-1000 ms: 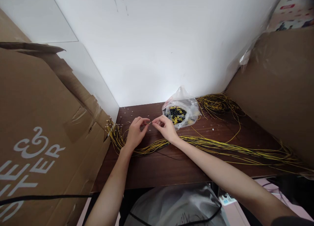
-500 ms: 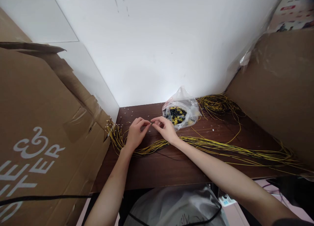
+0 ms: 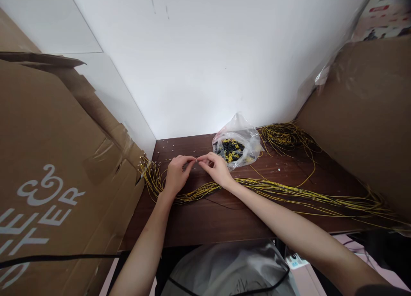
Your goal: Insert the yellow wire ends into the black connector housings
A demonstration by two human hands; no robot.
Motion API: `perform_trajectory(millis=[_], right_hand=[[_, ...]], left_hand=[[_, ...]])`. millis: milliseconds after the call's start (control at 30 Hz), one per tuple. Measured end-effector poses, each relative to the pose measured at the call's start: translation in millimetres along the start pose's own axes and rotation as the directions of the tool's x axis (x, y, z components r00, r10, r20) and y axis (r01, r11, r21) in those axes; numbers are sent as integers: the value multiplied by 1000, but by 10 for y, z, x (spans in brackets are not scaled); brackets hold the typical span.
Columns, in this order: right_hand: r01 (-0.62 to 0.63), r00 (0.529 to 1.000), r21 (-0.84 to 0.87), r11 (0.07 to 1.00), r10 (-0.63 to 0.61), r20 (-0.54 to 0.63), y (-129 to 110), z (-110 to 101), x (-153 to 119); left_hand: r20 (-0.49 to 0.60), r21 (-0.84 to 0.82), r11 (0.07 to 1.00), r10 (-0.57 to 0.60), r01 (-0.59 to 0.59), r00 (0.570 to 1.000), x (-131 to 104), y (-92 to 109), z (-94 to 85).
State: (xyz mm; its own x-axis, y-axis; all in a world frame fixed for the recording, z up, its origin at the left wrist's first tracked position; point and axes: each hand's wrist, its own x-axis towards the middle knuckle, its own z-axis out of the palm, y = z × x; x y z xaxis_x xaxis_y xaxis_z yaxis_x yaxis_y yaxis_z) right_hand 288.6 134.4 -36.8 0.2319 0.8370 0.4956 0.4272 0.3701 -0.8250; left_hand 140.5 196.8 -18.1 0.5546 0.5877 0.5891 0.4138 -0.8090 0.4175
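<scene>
Over the brown tabletop [image 3: 189, 227], my left hand [image 3: 177, 172] and my right hand [image 3: 217, 170] face each other with their fingertips almost meeting. Both are closed in a pinch, thumb against index finger. Whatever sits between the fingertips is too small to name. A bundle of yellow and black wires [image 3: 257, 185] runs across the table beneath my wrists, and its tipped wire ends [image 3: 145, 161] fan out left of my left hand. Just beyond my right hand stands an open clear plastic bag [image 3: 252, 138] of small black and yellow parts [image 3: 231, 149].
A coil of yellow and black wire [image 3: 281, 135] lies at the back right. Cardboard boxes flank the table, one at left [image 3: 61, 146] and one at right [image 3: 362, 112]. Behind is a white wall [image 3: 199, 64]. Below the front edge hangs a translucent bag [image 3: 221, 268].
My pinched fingertips have risen slightly and come closer together. The tiny yellowish piece seen between them before is now mostly hidden.
</scene>
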Motion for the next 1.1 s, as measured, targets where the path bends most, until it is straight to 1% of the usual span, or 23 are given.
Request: perform_trajectory(millis=[133, 267, 500, 667, 767, 933, 1100], right_hand=[[10, 1000, -22, 1000, -10, 17, 5, -3, -1], [-8, 1000, -28, 1000, 9, 14, 13, 0, -3], [-15, 1000, -37, 999, 15, 0, 25, 10, -2], [-23, 1000, -47, 999, 22, -4, 32, 12, 3], [-24, 1000, -53, 998, 24, -5, 43, 17, 3], [-43, 999, -11, 999, 43, -15, 60, 23, 1], [-36, 999, 0, 999, 36, -8, 52, 13, 0]], left_hand=[[6, -21, 1000, 5, -5, 1000, 2, 6, -6], [12, -38, 999, 26, -26, 1000, 8, 31, -16], [-25, -76, 997, 28, -30, 999, 9, 33, -7], [-27, -65, 996, 66, -68, 997, 9, 39, -3], [-35, -53, 997, 60, -61, 998, 4, 39, 2], [-32, -36, 998, 52, -53, 998, 2, 31, 12], [-39, -49, 998, 36, -38, 999, 11, 40, 5]])
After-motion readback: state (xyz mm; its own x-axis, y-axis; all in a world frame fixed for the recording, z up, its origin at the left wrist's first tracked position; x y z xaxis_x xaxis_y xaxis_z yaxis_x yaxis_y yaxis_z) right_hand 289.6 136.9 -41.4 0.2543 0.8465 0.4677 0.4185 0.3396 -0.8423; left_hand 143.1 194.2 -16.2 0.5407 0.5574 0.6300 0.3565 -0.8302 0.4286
